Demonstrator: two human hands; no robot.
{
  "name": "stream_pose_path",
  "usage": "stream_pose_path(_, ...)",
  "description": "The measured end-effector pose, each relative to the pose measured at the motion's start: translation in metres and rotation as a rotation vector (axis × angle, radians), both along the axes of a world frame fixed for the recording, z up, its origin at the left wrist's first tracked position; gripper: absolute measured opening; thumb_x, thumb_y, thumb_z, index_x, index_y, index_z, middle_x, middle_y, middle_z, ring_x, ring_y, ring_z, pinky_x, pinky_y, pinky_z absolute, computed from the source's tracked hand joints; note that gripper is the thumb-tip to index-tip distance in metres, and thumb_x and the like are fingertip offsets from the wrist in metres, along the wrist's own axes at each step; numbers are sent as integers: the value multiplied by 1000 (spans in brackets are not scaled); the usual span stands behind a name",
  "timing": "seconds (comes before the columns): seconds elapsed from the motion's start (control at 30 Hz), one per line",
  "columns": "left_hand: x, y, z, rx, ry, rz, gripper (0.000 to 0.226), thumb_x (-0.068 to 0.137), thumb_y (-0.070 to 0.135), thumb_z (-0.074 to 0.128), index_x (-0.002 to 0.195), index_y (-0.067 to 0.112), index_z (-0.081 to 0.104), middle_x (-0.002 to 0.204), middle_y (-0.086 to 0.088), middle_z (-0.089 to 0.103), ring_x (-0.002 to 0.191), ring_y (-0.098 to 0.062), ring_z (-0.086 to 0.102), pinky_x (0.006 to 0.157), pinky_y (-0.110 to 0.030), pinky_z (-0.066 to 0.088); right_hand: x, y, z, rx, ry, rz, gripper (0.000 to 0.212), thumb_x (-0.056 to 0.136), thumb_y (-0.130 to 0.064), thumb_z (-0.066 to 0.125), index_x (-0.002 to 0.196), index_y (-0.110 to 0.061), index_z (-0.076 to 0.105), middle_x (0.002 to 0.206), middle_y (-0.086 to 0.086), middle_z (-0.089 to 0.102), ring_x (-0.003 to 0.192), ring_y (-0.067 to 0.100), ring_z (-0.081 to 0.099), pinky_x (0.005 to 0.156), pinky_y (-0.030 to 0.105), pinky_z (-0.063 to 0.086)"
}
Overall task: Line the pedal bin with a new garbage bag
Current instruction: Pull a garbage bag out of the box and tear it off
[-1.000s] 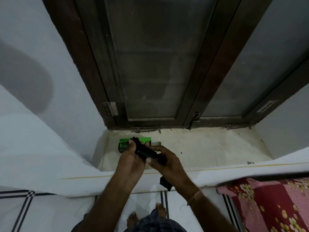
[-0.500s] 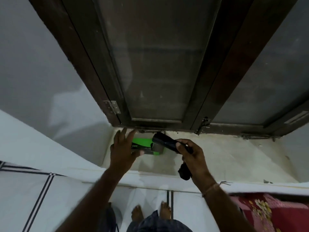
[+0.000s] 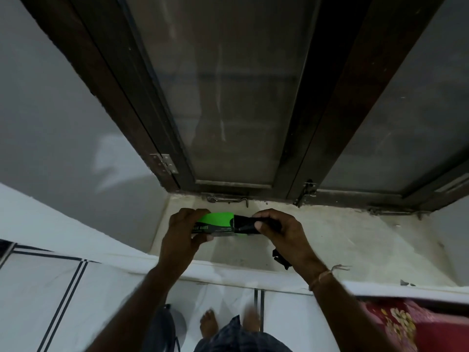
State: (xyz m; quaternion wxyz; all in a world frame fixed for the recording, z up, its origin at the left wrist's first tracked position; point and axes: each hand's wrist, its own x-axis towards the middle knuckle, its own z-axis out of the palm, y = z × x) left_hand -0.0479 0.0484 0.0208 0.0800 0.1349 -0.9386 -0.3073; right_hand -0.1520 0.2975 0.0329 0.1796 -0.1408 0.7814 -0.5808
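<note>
A green and black garbage bag box (image 3: 215,223) is lifted just above the window sill (image 3: 342,240), gripped at its left end by my left hand (image 3: 181,237). My right hand (image 3: 281,231) is shut around a black roll of garbage bags (image 3: 245,224) whose left end meets the box's open right end. A loose black strip of bag (image 3: 279,257) hangs under my right wrist. A grey rounded thing (image 3: 170,323) on the floor at the bottom, possibly the pedal bin, is mostly hidden by my left forearm.
A dark wooden window frame (image 3: 312,123) with frosted panes rises behind the sill, with a metal latch hook (image 3: 228,199) at its base. A red floral cloth (image 3: 411,326) lies at the lower right. My bare feet stand on the white tiled floor (image 3: 286,318).
My left hand has closed on the box and lifted it. My right hand has brought the black roll down and left, up against the box's right end. The camera tilted.
</note>
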Motion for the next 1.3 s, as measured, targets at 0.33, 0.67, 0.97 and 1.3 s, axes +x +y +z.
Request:
stream_pose_path(0.33, -1, 20, 17, 51, -42, 34, 80, 70, 74, 54, 135, 27, 58, 111, 2, 57, 102, -20, 50, 78, -33, 50, 16, -30, 2, -106, -10, -117, 20, 100, -28, 63, 105, -11, 71, 101, 5, 75, 93, 15, 69, 75, 18, 54)
stream_pose_path(0.67, 11, 15, 9, 177, 7, 155, 67, 72, 68, 64, 131, 37, 55, 106, 1, 58, 99, -24, 59, 80, -45, 56, 21, -29, 7, -162, -54, -61, 33, 90, -7, 74, 122, -15, 73, 119, -2, 74, 114, 7, 68, 99, 28, 56)
stream_pose_path(0.97, 13, 19, 11, 171, 62, 103, 74, 72, 69, 63, 133, 27, 59, 112, 0, 59, 104, -26, 57, 82, -40, 54, 28, -37, 3, -231, -162, -195, 33, 87, -17, 79, 119, -14, 71, 104, 9, 78, 94, 14, 73, 83, 30, 57)
stream_pose_path(1.3, 25, 15, 15, 157, 76, 112, 69, 75, 56, 72, 135, 24, 59, 116, 0, 59, 108, -25, 54, 84, -42, 54, 39, -35, 7, -258, -92, -90, 40, 89, -14, 77, 128, -18, 71, 106, 10, 76, 111, 17, 70, 101, 34, 55)
